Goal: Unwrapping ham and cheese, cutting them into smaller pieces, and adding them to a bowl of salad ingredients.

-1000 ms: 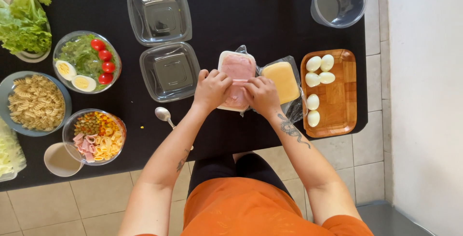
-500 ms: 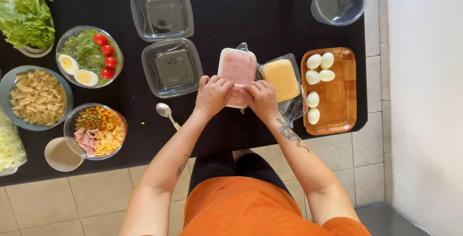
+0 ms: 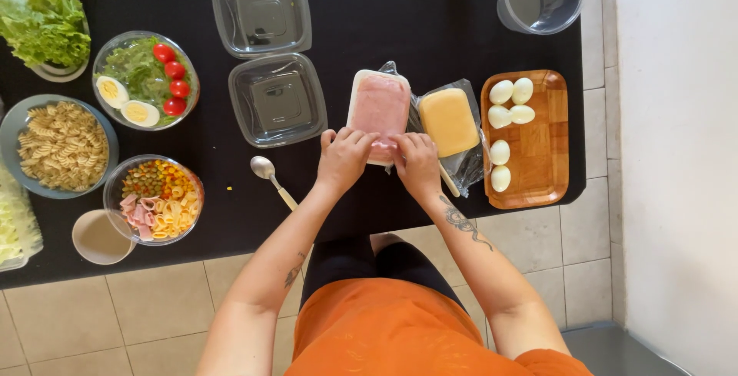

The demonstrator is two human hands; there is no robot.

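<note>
We see both hands on a white tray of pink ham (image 3: 378,107), which lies on the black table (image 3: 407,7) close to its near edge, a bit toward the right. The left hand (image 3: 344,158) pinches the near end of the tray with bent fingers. The right hand (image 3: 416,161) does the same just beside it, and the two hands almost touch. Both are grasping the tray's near end or its wrap; we cannot tell which.

Right next to the ham is a yellow block of cheese (image 3: 448,121) in clear wrap. Past it, at the table's right edge, a wooden tray (image 3: 542,145) holds peeled eggs (image 3: 511,103). A spoon (image 3: 270,178) lies left of the left hand. Two clear tubs (image 3: 269,57) sit farther in. Along the left edge are a salad bowl (image 3: 144,80), a pasta bowl (image 3: 60,145) and a mixed bowl (image 3: 156,197).
</note>
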